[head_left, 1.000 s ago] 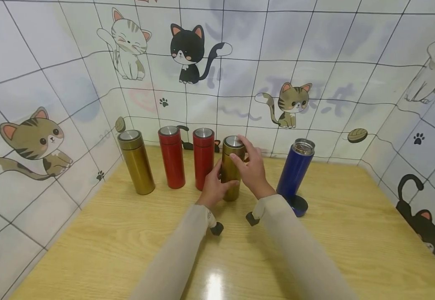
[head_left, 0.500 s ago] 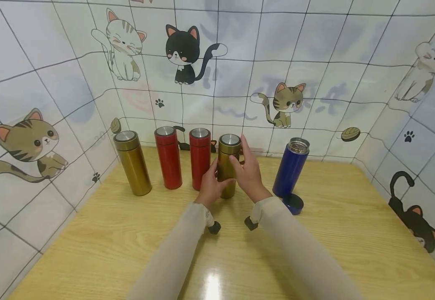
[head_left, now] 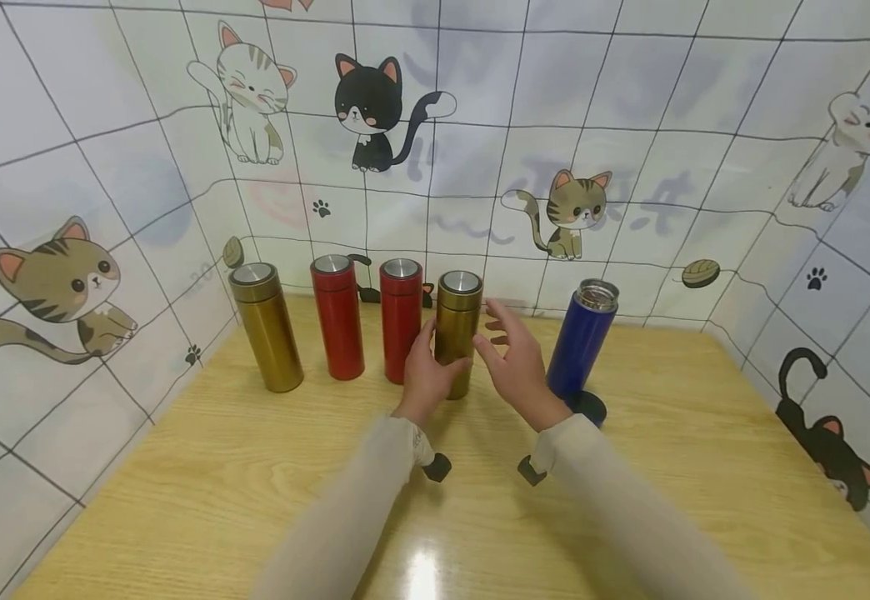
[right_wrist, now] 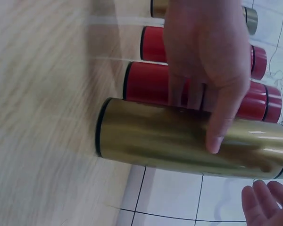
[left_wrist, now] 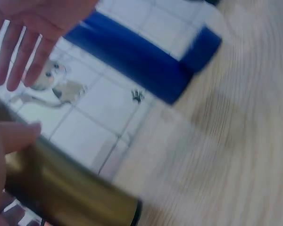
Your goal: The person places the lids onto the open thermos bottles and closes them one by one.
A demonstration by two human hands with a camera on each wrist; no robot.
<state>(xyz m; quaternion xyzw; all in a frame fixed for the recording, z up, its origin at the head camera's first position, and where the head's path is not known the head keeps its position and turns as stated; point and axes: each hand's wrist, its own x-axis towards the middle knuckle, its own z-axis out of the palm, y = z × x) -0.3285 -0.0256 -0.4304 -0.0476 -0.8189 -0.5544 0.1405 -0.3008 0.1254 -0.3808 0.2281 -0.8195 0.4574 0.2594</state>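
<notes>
My left hand [head_left: 429, 375] grips the body of a gold thermos [head_left: 456, 332] that stands upright with its steel-topped lid on. In the right wrist view, the left thumb lies along the near side of that thermos [right_wrist: 155, 136] and the other fingers go behind it. Just right of the thermos, my right hand [head_left: 519, 365] is held apart from it, fingers loosely bent with nothing in them. Beyond the right hand stands a blue thermos [head_left: 583, 337] without its lid, the steel mouth showing. Its blue lid [head_left: 589, 407] lies on the table at its foot, partly behind the right wrist.
Two red thermoses [head_left: 340, 329] with lids on stand left of the held one, the nearer red thermos [head_left: 401, 321] close beside the left hand. Farther left is another gold thermos [head_left: 268, 333]. A wall covering with cat drawings [head_left: 375, 108] rises behind the wooden table [head_left: 255, 500].
My right hand has come off the gold thermos's upper part and moved right and slightly down. The left hand keeps its grip; the thermos stays upright with its lid on.
</notes>
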